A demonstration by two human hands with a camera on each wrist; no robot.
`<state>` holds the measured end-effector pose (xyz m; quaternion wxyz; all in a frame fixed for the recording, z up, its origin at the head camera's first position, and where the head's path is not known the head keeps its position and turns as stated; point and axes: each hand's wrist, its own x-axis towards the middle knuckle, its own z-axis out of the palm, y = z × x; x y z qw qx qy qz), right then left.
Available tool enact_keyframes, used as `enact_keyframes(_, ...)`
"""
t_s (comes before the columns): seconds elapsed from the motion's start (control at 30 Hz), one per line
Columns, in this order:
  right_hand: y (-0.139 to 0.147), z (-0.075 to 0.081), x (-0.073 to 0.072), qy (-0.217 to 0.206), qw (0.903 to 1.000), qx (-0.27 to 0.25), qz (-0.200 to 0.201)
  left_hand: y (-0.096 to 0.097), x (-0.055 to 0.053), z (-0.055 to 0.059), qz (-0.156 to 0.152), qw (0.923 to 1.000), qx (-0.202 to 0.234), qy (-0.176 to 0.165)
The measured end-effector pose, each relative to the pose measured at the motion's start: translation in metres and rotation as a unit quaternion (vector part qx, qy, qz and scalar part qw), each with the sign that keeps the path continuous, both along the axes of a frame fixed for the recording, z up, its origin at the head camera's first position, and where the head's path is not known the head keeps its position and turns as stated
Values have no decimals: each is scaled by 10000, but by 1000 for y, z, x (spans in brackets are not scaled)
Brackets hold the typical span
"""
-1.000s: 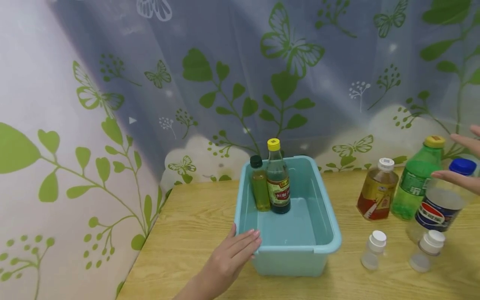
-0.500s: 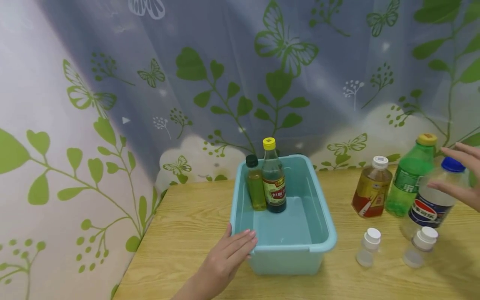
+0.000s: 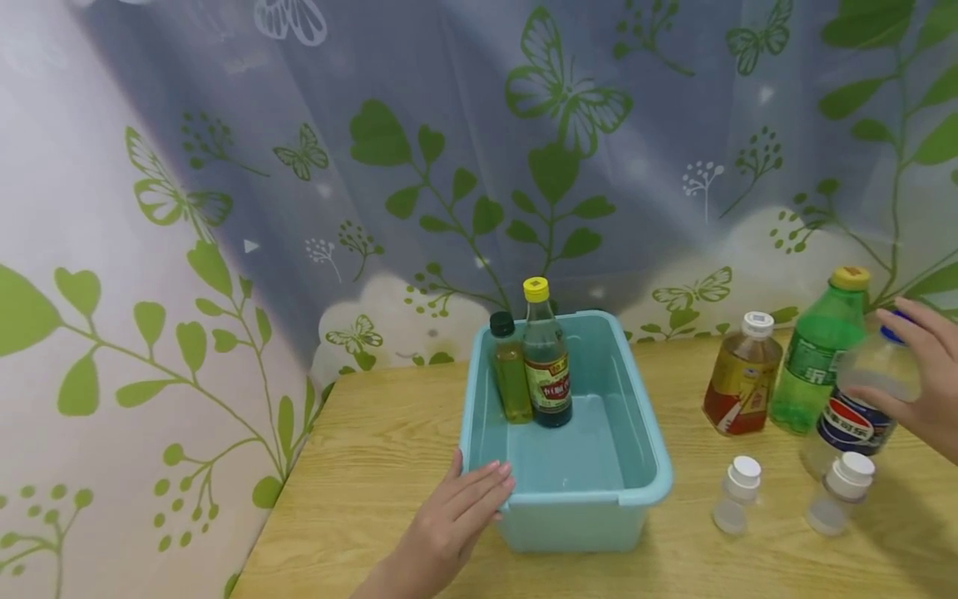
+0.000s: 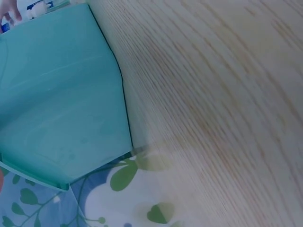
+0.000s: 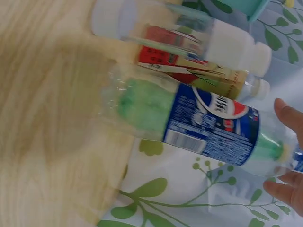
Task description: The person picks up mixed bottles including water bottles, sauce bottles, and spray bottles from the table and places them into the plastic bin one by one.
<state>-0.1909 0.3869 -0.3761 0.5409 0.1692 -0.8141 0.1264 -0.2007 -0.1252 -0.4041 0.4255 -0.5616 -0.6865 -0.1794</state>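
Observation:
My left hand [image 3: 441, 528] rests on the near left corner of a light blue plastic tub [image 3: 561, 520], fingers straight over its rim. Inside the tub, at its left, stand a small dark-capped bottle of yellow-green liquid [image 3: 512, 378] and a yellow-capped sauce bottle [image 3: 550, 387]. My right hand [image 3: 928, 383] is spread beside the upper part of a clear cola bottle [image 3: 853, 426] with a blue label. In the right wrist view its thumb and fingers [image 5: 281, 191] lie on either side of that bottle's neck; whether they touch it is hard to tell.
Left of the cola bottle stand a green bottle with a yellow cap [image 3: 816, 358] and a white-capped brown bottle [image 3: 743, 378]. Two small white-capped bottles, one left [image 3: 736, 495] and one right [image 3: 841, 492], stand in front. A patterned curtain [image 3: 449, 208] hangs behind the wooden table [image 3: 359, 449].
The right hand has come in from the right edge and lowered to the cola bottle's neck. The left hand stays on the tub. The head view has shifted slightly.

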Motion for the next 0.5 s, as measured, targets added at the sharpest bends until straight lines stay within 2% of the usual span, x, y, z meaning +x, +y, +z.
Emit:
enact_keyframes(0.17,-4,-4,2,-24,9999,-122,-31,0,1,-2,-40,10000,50,-8)
enact_keyframes(0.37,-8,-5,5,-137,9992,-239,-298,0,-2,-3,-162,9997,135,126)
enact_keyframes(0.5,-11,-8,3,-281,9975,-551,-337,1,-2,-3,-130,9998,137,85)
